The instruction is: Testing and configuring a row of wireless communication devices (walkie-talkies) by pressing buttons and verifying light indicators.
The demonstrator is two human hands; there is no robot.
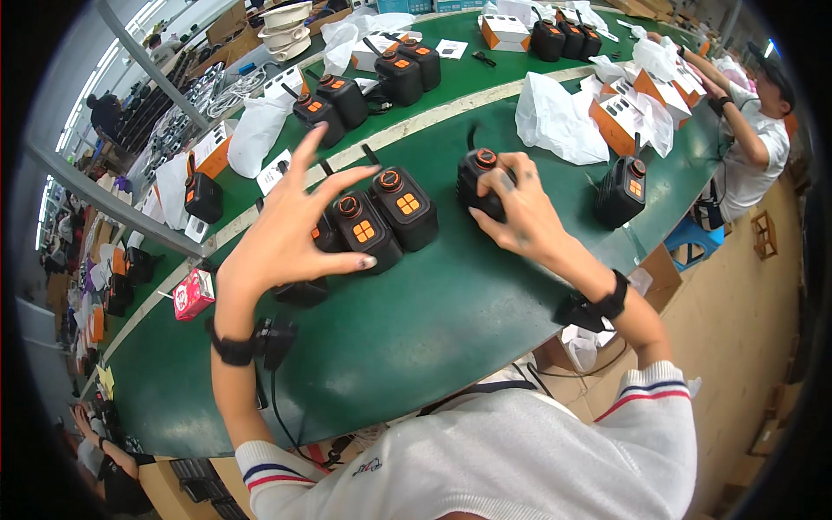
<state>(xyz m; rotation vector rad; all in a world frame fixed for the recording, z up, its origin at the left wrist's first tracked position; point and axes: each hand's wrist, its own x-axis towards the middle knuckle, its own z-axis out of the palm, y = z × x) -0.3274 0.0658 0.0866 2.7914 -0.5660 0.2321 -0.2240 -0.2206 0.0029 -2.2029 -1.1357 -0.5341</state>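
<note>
My right hand (530, 212) is closed over the top of a black boxy radio (469, 178), which has a short antenna and an orange-ringed knob. Thumb and fingers grip its upper edges, hiding its right side. To the left, my left hand (273, 227) is open, fingers spread, above a cluster of similar radios. A radio with four orange buttons (406, 208) stands in that cluster beside a second radio (367, 232). Others there are partly covered by my left hand. Both wrists wear black straps with small modules.
Another radio (620, 192) stands to the right, near white plastic bags (559, 121) and orange-and-white boxes (614, 126). More radios (400, 78) and packaging line the far side of the green table (416, 316). A pink carton (192, 295) sits at left; a co-worker (752, 139) is at right.
</note>
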